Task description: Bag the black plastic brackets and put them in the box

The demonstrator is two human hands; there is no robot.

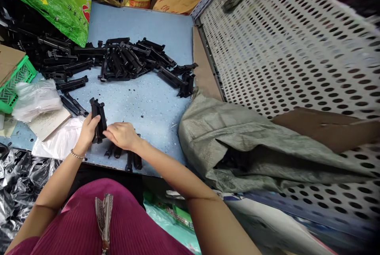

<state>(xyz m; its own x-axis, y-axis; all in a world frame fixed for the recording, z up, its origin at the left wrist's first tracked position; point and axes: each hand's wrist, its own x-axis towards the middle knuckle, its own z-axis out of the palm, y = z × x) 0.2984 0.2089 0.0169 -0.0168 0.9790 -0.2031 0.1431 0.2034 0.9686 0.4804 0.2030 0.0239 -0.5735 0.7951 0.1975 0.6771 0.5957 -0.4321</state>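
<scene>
A long black plastic part with short lugs at its upper end is held tilted over the near edge of the table. My left hand grips it from the left, thumb across its face. Curled in a pinch, my right hand meets the part's lower right side with its fingertips; what lies between them is hidden. Below my right wrist, several similar black parts lie on the blue tabletop. A large heap of black parts spreads across the far side.
White plastic bags and a green basket are at the left. A green printed sack leans at the back left. On the right stand a perforated white panel and a grey-green sack. Small dark bits dot the table.
</scene>
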